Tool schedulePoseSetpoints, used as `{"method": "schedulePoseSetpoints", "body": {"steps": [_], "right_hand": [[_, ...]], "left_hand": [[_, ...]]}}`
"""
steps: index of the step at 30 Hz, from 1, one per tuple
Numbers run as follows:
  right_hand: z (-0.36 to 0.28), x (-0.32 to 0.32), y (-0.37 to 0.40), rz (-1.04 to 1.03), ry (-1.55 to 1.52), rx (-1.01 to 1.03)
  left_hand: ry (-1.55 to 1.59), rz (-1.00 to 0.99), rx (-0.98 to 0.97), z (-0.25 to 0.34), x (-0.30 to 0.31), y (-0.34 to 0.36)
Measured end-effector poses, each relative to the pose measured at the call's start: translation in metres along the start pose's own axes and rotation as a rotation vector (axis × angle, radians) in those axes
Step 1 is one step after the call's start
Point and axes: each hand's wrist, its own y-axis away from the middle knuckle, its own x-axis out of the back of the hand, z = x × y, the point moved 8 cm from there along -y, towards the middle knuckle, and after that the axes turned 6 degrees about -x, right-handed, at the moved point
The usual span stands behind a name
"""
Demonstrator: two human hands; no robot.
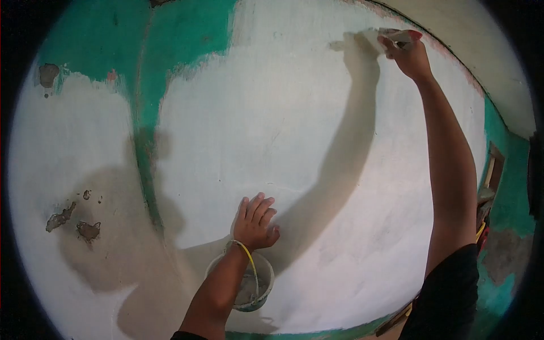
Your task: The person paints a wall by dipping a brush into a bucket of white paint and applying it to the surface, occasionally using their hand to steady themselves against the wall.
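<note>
High on the wall [272, 130], my right hand [413, 58] grips a paintbrush [403, 35] with a red part at its near end. Its bristle end is at the white-coated surface, close to the upper edge; the fingers partly hide it. My left hand [255, 224] lies against the wall lower down, fingers stretched out and holding nothing. From my left wrist a small bucket [267, 279] hangs by its wire handle, which has a yellow sleeve [250, 256]. Greyish-white paint shows inside the bucket, and my forearm covers part of its rim.
Green paint [192, 28] remains visible at the upper left and in a strip down the wall corner [145, 153]. Chipped patches [88, 230] mark the left wall. A sloping ceiling [481, 51] meets the wall above. At right is a niche [494, 164] with objects below it.
</note>
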Motion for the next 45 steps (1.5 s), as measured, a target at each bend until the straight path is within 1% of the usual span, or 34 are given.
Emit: {"method": "schedulePoseSetpoints", "body": {"steps": [2,3,4,6,8,10,12,13,14,16,17,18,19,20,21,22,24,26,27,28,29,30,31,32,34,36,37,38,39,40,41,42,44,45], "right_hand": [[-0.013,0.009,0.008,0.424,0.065,0.36],[-0.019,0.004,0.016,0.425,0.038,0.467],[-0.017,-0.005,0.024,0.423,0.034,0.464],[-0.02,-0.036,0.047,0.314,0.236,0.493],[-0.044,-0.051,0.088,0.197,0.255,0.562],[-0.053,-0.056,0.121,0.056,0.136,0.59],[-0.072,-0.063,0.152,-0.213,0.143,0.583],[-0.073,-0.067,0.157,-0.262,0.152,0.533],[-0.072,-0.065,0.151,-0.264,0.153,0.534],[-0.068,-0.055,0.124,-0.289,-0.111,0.552],[-0.055,-0.053,0.099,-0.278,-0.147,0.352],[-0.038,-0.052,0.07,-0.203,-0.167,0.402],[-0.029,-0.044,0.045,-0.098,-0.126,0.292],[-0.023,-0.035,0.023,0.046,-0.181,0.301],[-0.028,-0.024,0.009,0.229,-0.085,0.351],[-0.031,-0.017,-0.001,0.345,0.08,0.373],[-0.019,-0.022,-0.009,0.378,-0.054,0.293],[-0.028,-0.043,0.004,0.406,0.057,0.474],[-0.036,-0.062,0.024,0.289,0.138,0.5],[-0.058,-0.065,0.061,0.295,0.133,0.572],[-0.069,-0.074,0.087,0.193,0.182,0.597],[-0.077,-0.077,0.109,0.132,0.132,0.627],[-0.082,-0.082,0.129,0.005,0.108,0.637],[-0.094,-0.084,0.149,-0.113,0.071,0.729],[-0.096,-0.084,0.155,-0.197,0.048,0.682],[-0.082,-0.08,0.117,-0.25,-0.239,0.575],[-0.069,-0.072,0.091,-0.277,-0.249,0.314],[-0.061,-0.063,0.066,-0.162,-0.294,0.29],[-0.053,-0.055,0.039,-0.01,-0.338,0.336],[-0.038,-0.046,0.013,0.096,-0.318,0.158],[-0.037,-0.032,-0.001,0.169,-0.335,0.145],[-0.034,-0.022,-0.013,0.307,-0.111,0.262],[-0.029,-0.024,-0.009,0.483,-0.194,0.39],[-0.032,-0.036,-0.005,0.427,-0.084,0.353]], "left_hand": [[0.011,-0.027,0.027,-0.001,-0.002,0.0],[0.009,-0.032,0.027,-0.001,-0.002,0.001],[0.008,-0.033,0.024,-0.001,-0.002,0.001],[0.007,-0.04,0.022,-0.002,-0.004,0.001],[0.0,-0.029,0.02,-0.002,-0.005,0.002],[-0.011,-0.03,0.021,-0.004,-0.006,0.002],[-0.015,-0.038,0.02,-0.003,-0.006,0.004],[-0.016,-0.027,0.032,-0.004,-0.005,0.003],[-0.015,-0.017,0.041,-0.004,-0.004,0.003],[-0.018,-0.015,0.043,-0.004,-0.004,0.002],[-0.023,-0.012,0.043,-0.003,-0.004,0.002],[-0.027,-0.017,0.041,-0.002,-0.003,0.003],[-0.027,-0.024,0.046,-0.002,-0.003,0.002],[-0.029,-0.028,0.051,-0.003,-0.003,0.001],[-0.039,-0.03,0.047,-0.004,-0.003,0.0],[-0.03,-0.041,0.04,-0.004,-0.005,0.0],[-0.018,-0.065,0.026,-0.003,-0.008,0.002],[-0.019,-0.015,0.019,-0.003,-0.007,0.003],[-0.023,-0.013,0.018,-0.003,-0.007,0.002],[-0.02,-0.017,0.016,-0.003,-0.007,0.002],[-0.015,-0.024,0.016,-0.003,-0.008,0.003],[-0.017,-0.025,0.016,-0.003,-0.007,0.003],[-0.017,-0.022,0.014,-0.003,-0.007,0.002],[-0.015,-0.022,0.013,-0.002,-0.007,0.002],[-0.011,-0.03,0.015,-0.002,-0.008,0.003],[-0.007,-0.036,0.021,-0.002,-0.009,0.004],[-0.009,-0.03,0.02,-0.003,-0.009,0.004],[-0.013,-0.027,0.019,-0.003,-0.008,0.003],[-0.015,-0.028,0.015,-0.002,-0.008,0.003],[-0.017,-0.028,0.021,-0.002,-0.007,0.002],[-0.018,-0.029,0.027,-0.002,-0.007,0.001],[-0.021,-0.03,0.024,-0.001,-0.006,0.002],[-0.008,-0.049,0.039,-0.003,-0.007,0.002],[-0.01,-0.053,0.036,-0.003,-0.007,0.003]]}}
